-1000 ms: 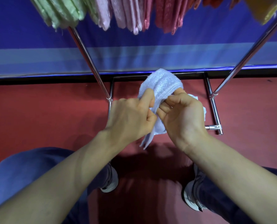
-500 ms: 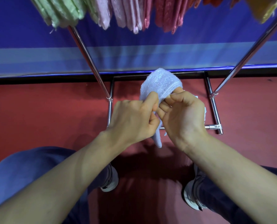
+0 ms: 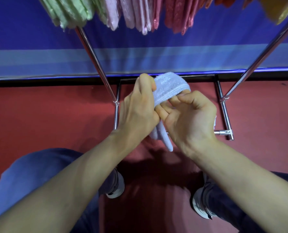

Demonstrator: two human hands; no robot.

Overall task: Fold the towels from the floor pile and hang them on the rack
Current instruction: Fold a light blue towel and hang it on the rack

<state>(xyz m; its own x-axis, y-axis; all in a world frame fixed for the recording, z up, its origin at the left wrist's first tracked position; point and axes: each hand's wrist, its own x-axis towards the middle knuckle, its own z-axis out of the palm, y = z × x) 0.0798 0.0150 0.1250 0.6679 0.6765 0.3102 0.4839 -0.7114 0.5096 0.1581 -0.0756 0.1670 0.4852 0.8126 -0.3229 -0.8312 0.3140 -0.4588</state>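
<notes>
Pinching one end of the towel, the left hand seems to keep its layers lined up; the right hand, touching the left, curls its fingers under the fold, probably to tighten it; the towel is held in the air before the rack. Hung towels fill the bar above, so this one likely joins them.

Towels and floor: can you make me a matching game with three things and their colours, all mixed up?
Things:
1. held towel
2. floor
3. leftmost hanging towels

Colours:
a. red
b. green
c. white

Pairs: 1-c, 2-a, 3-b
</notes>
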